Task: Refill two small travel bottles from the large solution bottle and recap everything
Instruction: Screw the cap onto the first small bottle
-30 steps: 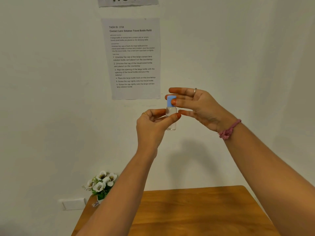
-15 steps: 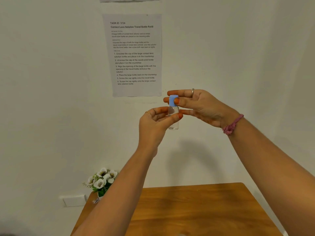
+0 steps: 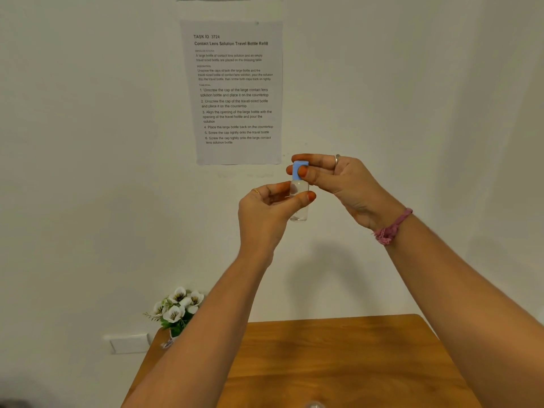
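I hold a small clear travel bottle [image 3: 300, 212] up in front of the wall, upright. My left hand [image 3: 265, 213] pinches its body between thumb and fingers. My right hand [image 3: 338, 181] grips the bottle's light blue cap [image 3: 300, 166] with thumb and fingertips from the right. The cap sits on the bottle's neck. The large solution bottle and a second travel bottle are out of view; only a faint clear rounded top [image 3: 314, 404] shows at the bottom edge.
A wooden table [image 3: 338, 360] lies below my arms. A small pot of white flowers [image 3: 176, 310] stands at its back left corner. A printed task sheet [image 3: 237, 92] hangs on the white wall, and a wall socket [image 3: 129, 343] sits low on the left.
Both hands and the bottle have stayed raised. My right fingers have shifted slightly around the blue cap. The view has tilted a little downward.
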Demonstrator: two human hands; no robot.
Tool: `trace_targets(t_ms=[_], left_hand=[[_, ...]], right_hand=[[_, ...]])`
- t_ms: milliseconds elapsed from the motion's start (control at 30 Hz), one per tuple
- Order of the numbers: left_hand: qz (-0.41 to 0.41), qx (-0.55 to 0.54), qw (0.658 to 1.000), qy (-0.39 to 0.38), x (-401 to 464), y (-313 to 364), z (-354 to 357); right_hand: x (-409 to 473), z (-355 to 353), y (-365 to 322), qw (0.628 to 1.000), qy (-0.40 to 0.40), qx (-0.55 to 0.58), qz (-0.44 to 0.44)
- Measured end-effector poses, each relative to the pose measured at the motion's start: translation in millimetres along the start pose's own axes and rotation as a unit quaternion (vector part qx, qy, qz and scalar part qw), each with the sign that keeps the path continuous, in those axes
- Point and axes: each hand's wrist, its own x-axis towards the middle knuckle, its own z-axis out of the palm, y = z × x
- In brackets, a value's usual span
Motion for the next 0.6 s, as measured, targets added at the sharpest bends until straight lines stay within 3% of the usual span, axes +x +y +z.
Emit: trace_targets(t_ms=[400,600], left_hand=[[0.007,-0.006,1.0,0.017,-1,-2,1],[0.0,-0.019,1.0,-0.002,-2,-8,-2]], right_hand=[[-5,16,1,0.995,0.098,0.032,-0.004],[-10,19,3,0.996,0.076,0.037,0.007]])
